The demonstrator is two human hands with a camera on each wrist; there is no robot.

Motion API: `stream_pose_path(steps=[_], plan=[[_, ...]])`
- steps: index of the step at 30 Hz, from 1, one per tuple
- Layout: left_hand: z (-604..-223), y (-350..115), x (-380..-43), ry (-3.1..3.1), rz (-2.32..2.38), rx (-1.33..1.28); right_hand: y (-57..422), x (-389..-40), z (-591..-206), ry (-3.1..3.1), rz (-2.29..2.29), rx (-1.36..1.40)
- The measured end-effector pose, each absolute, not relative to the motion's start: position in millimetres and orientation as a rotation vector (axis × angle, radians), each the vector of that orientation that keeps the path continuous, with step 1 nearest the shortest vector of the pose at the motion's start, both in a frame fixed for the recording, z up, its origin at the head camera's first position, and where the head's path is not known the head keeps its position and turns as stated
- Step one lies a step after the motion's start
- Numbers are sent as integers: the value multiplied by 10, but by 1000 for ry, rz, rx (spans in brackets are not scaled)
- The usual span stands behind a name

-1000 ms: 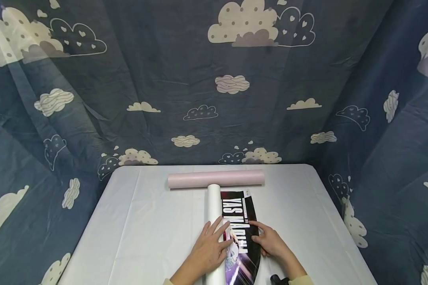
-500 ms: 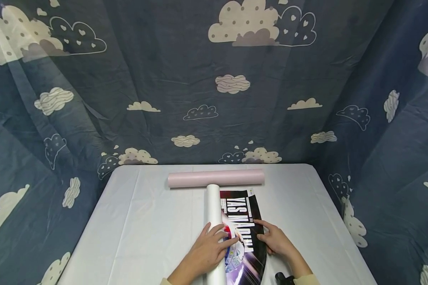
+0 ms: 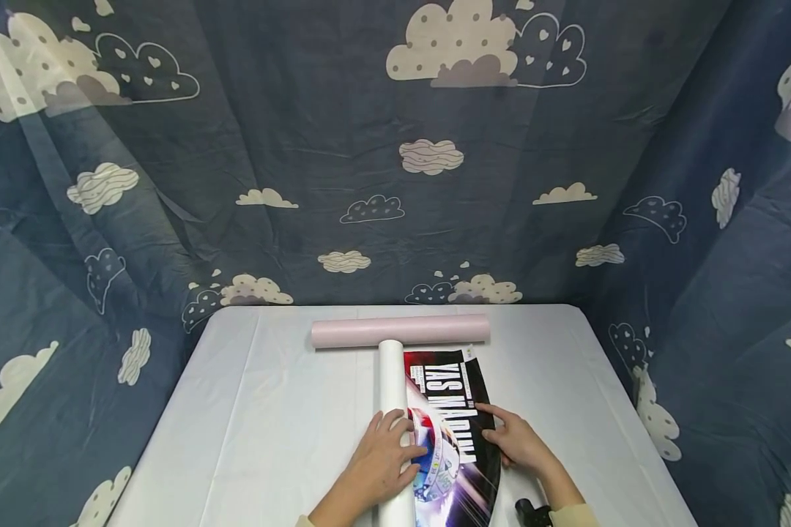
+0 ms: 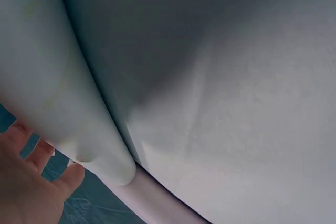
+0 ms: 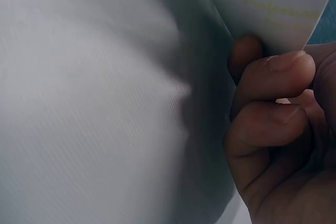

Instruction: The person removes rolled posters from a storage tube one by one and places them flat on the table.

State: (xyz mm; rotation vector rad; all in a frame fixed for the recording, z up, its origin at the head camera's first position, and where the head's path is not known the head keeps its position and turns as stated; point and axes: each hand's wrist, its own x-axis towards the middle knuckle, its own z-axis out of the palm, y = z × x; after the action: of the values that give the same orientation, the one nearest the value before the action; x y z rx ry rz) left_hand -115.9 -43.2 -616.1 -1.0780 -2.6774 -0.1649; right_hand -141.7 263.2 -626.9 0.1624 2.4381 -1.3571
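Note:
A rolled poster (image 3: 390,380), white on its outside, lies lengthwise on the table with a printed strip (image 3: 464,428) unrolled to its right. Black areas, large white lettering and a purple-blue picture mark that strip. My left hand (image 3: 384,457) rests on the roll, its spread fingers reaching over onto the print; the left wrist view shows its fingertips (image 4: 76,174) beside the white roll. On the strip's free right edge, my right hand (image 3: 519,443) pinches the sheet between thumb and fingers. Curled fingers (image 5: 270,85) hold the sheet's pale back in the right wrist view.
A pink roll (image 3: 400,331) lies crosswise at the back, just beyond the white roll's far end. The table (image 3: 290,410) has a white cover. Dark blue cloud-print cloth (image 3: 343,168) hangs behind and at both sides. A black device (image 3: 532,512) sits at my right wrist.
My right hand has drawn the poster's free edge to the right, so more print shows. The white roll has shifted slightly left, and my left hand has slid a little with it.

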Motion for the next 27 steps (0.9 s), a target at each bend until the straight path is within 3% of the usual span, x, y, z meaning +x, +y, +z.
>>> stream_pose_path(steps=[19,27], plan=[[-6213,-556,-1240,-2634,-195,-977,2777,-1557,-6280,2467,-1338,134],[-6201,-618,-1258,-2702,-133,-1084,2822,-1578,-6270,2487,-1307,196]])
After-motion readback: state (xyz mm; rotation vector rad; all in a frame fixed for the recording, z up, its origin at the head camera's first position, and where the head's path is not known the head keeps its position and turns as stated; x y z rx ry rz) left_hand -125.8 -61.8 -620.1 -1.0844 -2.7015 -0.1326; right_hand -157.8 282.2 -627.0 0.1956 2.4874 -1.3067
